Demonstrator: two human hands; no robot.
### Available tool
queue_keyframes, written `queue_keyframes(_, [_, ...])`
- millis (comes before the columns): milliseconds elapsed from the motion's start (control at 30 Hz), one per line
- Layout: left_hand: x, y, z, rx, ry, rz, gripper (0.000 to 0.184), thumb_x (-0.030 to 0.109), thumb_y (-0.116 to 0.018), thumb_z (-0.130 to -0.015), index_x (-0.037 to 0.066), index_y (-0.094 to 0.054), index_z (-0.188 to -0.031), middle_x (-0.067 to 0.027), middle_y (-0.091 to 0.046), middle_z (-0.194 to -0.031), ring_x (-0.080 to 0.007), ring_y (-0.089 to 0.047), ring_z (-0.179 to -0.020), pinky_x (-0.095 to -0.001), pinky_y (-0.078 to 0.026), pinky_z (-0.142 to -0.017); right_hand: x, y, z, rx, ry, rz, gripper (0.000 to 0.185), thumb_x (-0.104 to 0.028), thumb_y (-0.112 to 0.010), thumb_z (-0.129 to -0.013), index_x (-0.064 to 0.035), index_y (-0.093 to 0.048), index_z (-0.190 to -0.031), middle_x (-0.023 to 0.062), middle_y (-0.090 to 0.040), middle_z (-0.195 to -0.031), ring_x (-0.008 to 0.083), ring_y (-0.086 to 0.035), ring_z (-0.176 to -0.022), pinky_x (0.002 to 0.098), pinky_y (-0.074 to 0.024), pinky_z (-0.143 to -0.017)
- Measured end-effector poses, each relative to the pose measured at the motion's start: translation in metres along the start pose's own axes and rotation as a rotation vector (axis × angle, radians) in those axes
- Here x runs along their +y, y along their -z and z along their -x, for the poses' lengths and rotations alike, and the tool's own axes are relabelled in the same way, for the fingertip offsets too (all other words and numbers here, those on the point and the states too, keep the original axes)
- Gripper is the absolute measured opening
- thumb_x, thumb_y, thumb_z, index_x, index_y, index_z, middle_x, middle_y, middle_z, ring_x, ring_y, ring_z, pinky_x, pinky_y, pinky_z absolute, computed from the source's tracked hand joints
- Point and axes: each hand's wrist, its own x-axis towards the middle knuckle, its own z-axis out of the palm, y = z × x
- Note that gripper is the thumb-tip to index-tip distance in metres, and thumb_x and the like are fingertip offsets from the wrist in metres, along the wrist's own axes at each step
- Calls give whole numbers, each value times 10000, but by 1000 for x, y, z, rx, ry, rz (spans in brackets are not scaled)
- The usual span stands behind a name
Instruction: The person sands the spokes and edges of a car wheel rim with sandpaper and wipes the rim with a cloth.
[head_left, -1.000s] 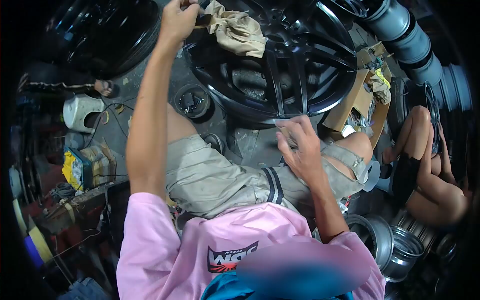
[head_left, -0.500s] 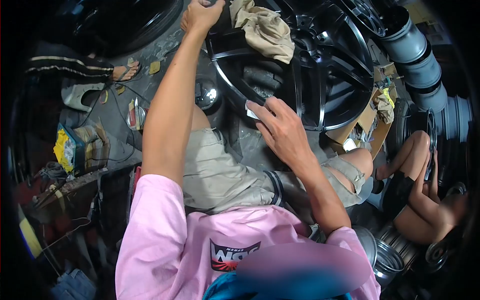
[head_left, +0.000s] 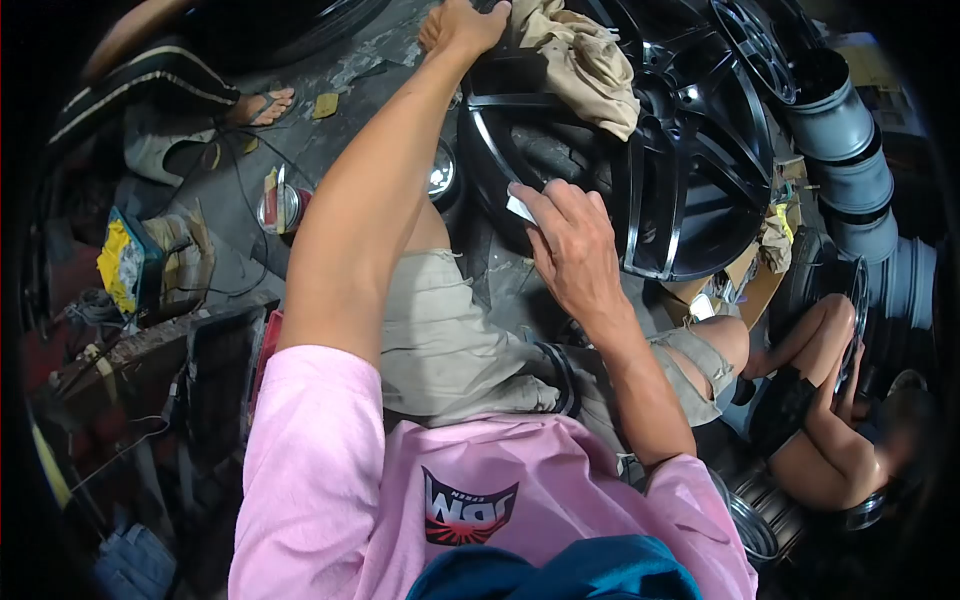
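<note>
Glossy black multi-spoke wheel (head_left: 657, 98) ahead, crumpled beige cloth (head_left: 588, 72) on top. Right hand (head_left: 580, 245): small white sheet (head_left: 520, 210) pinched in fingers at rim. Left hand (head_left: 462, 28): curled fingers, contents indiscernible. Apparently mid-work; finished and remaining areas indistinguishable.

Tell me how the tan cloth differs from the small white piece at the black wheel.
The tan cloth is much larger; the white piece is small enough for the right hand's fingers to mostly cover.
The cloth is crumpled in loose folds, while the visible part of the white piece looks flat.
The cloth lies draped over the black wheel; the white piece is held at its rim.
Both are paler than the wheel.
</note>
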Motion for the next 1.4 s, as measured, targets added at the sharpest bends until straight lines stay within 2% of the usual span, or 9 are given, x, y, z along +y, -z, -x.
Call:
queue_keyframes(67, [0,2,-1,-26,-11,-25,758,671,-701,-921,56,-731,-1363,-257,-698,-1420,-458,-644,-1352,-549,-518,-1134,-3,0,3,8,-60,-33,544,49,-785,-804,-51,-706,-1333,114,-576,-986,308,-597,-919,430,-451,-815])
queue_keyframes(200, [3,3,6,14,5,5,769,667,-697,-927,51,-712,-1389,-270,-681,-1439,-472,-622,-1375,-561,-499,-1152,-6,-11,-1,62,-57,-32,545,56,-771,-804,-44,-704,-1336,118,-575,-984,319,-589,-910,433,-452,-812])
queue_keyframes(267, [-1,2,-2,-73,-2,13,770,663,-691,-934,59,-697,-1411,-287,-661,-1459,-484,-602,-1392,-573,-480,-1169,-8,-11,-6,67,-72,-28,544,66,-761,-807,-36,-702,-1338,125,-569,-977,327,-586,-906,442,-460,-809])
queue_keyframes(500, [-6,-8,-7,-43,-32,34,769,657,-693,-937,53,-686,-1413,-313,-656,-1447,-493,-601,-1383,-572,-482,-1161,-11,-7,-3,24,-82,-28,530,72,-753,-813,-36,-702,-1330,141,-564,-978,341,-586,-880,449,-478,-809])
queue_keyframes(700, [-6,-14,-7,33,-32,32,730,626,-716,-939,40,-692,-1374,-313,-673,-1420,-492,-607,-1373,-563,-481,-1162,-12,-3,0,19,-78,-7,525,68,-757,-820,-28,-697,-1332,143,-563,-987,344,-583,-869,448,-478,-799])
queue_keyframes(800, [-6,-11,-8,-31,-38,73,715,617,-714,-945,37,-696,-1363,-312,-687,-1397,-495,-608,-1370,-565,-481,-1157,-11,-6,-3,25,-73,-15,525,69,-757,-820,-27,-697,-1332,143,-569,-999,345,-583,-873,450,-477,-799])
queue_keyframes(1233, [-8,-13,-7,33,-61,61,669,589,-732,-947,37,-715,-1325,-307,-696,-1378,-503,-624,-1342,-577,-496,-1128,-12,-3,-9,-9,-20,69,530,53,-750,-818,-16,-683,-1339,135,-554,-983,332,-592,-921,443,-461,-817])
queue_keyframes(1400, [-8,-14,-7,-13,-50,87,662,580,-737,-944,37,-712,-1322,-306,-697,-1378,-503,-628,-1337,-577,-498,-1125,-8,2,-8,-54,0,99,532,48,-751,-816,-18,-683,-1339,131,-554,-981,324,-595,-923,439,-458,-817])
